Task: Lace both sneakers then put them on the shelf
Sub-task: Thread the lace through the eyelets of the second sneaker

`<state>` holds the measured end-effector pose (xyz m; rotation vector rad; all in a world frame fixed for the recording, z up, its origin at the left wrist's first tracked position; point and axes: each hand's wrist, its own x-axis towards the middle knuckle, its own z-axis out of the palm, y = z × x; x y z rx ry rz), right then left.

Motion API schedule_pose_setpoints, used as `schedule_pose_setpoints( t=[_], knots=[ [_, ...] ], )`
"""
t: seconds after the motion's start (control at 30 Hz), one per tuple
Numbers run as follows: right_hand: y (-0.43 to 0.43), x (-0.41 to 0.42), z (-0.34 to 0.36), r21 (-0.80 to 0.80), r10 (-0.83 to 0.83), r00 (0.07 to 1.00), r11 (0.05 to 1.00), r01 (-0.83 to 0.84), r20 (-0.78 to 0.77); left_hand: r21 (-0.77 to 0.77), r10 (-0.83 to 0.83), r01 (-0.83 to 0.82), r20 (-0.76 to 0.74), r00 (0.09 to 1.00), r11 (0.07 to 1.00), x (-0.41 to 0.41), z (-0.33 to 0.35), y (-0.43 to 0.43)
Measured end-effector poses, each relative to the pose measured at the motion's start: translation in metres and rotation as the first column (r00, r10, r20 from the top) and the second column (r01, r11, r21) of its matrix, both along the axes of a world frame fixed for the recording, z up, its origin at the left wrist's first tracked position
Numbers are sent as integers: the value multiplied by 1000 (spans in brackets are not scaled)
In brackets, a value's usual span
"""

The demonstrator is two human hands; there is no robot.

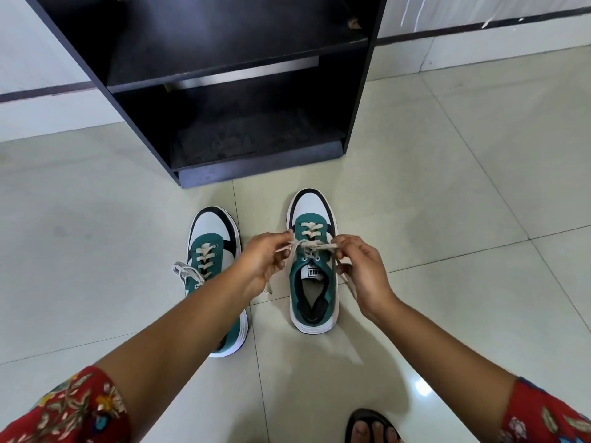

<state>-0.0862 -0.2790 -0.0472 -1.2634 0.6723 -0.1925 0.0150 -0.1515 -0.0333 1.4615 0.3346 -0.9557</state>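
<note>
Head view, from left to right: my left sleeve point(73, 407), red with a flower print, lies at the lower edge, and my bare forearm runs up from it across the left sneaker point(215, 276). That sneaker stands on the pale floor tiles point(96, 235), toe towards the shelf point(243, 75), its cream lace ends trailing off its left side in a loose bunch. My left hand point(262, 263) is just beside it, fingers pinched together on one end of the lace point(308, 246) of the right sneaker point(312, 260). That second sneaker stands near the first, also toe to the shelf, green with a white toe and black trim; a white tongue label reads PUMA. My right hand point(361, 270) pinches the other lace end, fingers closed on it, and the lace is stretched across the eyelets between both hands. I count two sneakers and two hands. Dark and open, the shelf stands just beyond the toes, with three boards visible. My sandalled foot point(372, 426) shows at the bottom edge.
</note>
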Motion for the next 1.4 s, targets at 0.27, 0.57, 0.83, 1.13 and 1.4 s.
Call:
schedule_pose_setpoints(
  t=[0.27, 0.57, 0.83, 1.13, 1.4],
  knots=[
    [-6, 0, -3, 662, -145, 989, 741, 115, -9, -310, 111, -185, -241, 964, 933, -3, -15, 13],
    [-18, 10, -3, 30, 0, 990, 1000, 4, -144, 257, -404, 313, 534, 743, 915, -2, -27, 14],
    [-27, 7, -14, 15, 39, 970, 999, -37, -241, 587, -706, 396, 630, 325, 706, 2, -38, 27],
    [-32, 1, -17, 183, 43, 965, 983, 5, -260, 665, -753, 354, 600, 271, 657, 1, -39, 26],
    [-31, -3, -21, 266, -7, 960, 960, 85, -280, 742, -808, 323, 518, 280, 587, -1, -35, 21]
  ],
)
